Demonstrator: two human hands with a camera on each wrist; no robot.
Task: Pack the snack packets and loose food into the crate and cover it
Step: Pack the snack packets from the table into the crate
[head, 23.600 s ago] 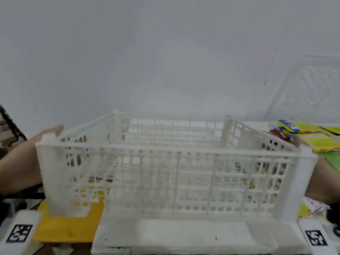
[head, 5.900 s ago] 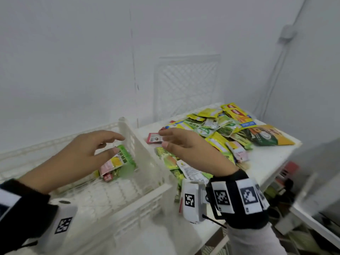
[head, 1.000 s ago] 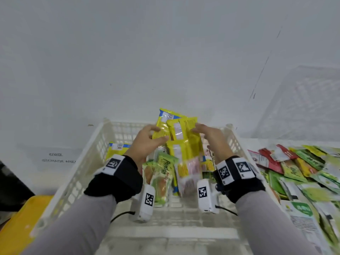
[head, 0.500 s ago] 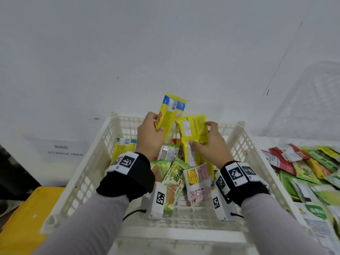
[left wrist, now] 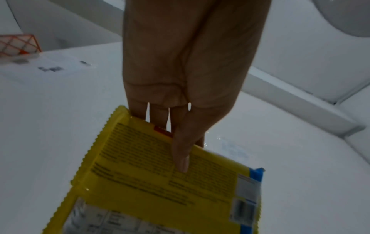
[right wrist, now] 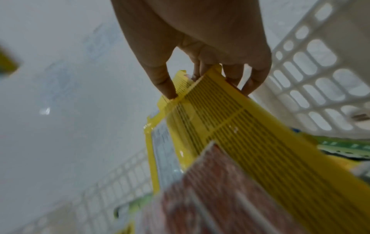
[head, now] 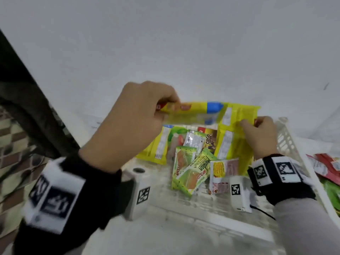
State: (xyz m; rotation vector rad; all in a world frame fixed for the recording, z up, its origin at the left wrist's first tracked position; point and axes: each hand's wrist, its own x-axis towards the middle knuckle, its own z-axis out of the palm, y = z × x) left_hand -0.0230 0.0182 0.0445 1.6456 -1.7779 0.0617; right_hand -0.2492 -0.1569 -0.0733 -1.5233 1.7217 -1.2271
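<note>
left hand (head: 132, 124): raised over the crate, pinching one end of a yellow packet with a blue band (head: 195, 113); thumb on the printed back, fingers behind it, seen in the left wrist view (left wrist: 186, 88)
yellow packet with a blue band: held roughly level above the crate's far side, off the pile, blurred
right hand (head: 261, 137): inside the crate by its right wall, fingers and thumb clamped on the top edge of a second yellow packet (head: 239, 115); same pinch in the right wrist view (right wrist: 200, 47)
second yellow packet: standing on edge in the crate, top edge up in the right hand, lower part down among the other packets; its left edge sits behind the blue-banded packet's end
crate (head: 287, 142): white slotted plastic, open top, no cover on it
packets in crate: green Apollo cake packets (head: 191, 172) lying tilted at centre, a pale red-and-yellow packet (head: 223, 172) just right of them, a Coco Pops packet (head: 209, 138) and a silvery sachet behind, another yellow packet (head: 158, 146) leaning at left under the left hand
loose packets (head: 325, 164): red and green ones on the tabletop outside the crate's right wall
wrist cameras: white units with marker tags under both wrists, black bands above them
</note>
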